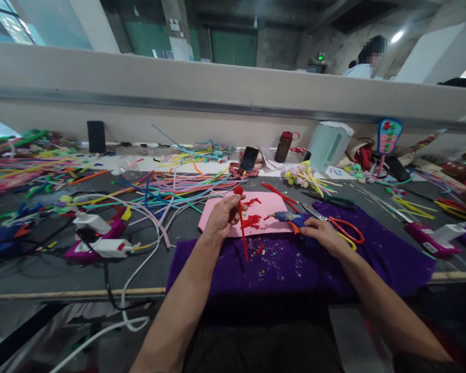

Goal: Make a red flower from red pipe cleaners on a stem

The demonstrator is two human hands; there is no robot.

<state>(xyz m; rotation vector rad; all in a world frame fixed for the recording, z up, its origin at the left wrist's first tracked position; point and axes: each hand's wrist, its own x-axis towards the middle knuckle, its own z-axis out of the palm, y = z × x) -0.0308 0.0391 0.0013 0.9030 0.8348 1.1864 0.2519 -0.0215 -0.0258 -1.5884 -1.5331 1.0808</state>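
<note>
we pinch the red stem upright in our left hand while our right hand grips the glue gun, aiming carefully.

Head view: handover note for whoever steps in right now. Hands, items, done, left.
Left hand: shut on red pipe cleaner, held upright over the pink sheet.
Right hand: resting on the blue glue gun, beside the red-handled scissors; grip unclear.
Items: red trimmings on the pink sheet, purple cloth underneath.
Done: the stem's top end is curled.
Left: no glue visibly applied yet; the trimmings lie loose.
</note>
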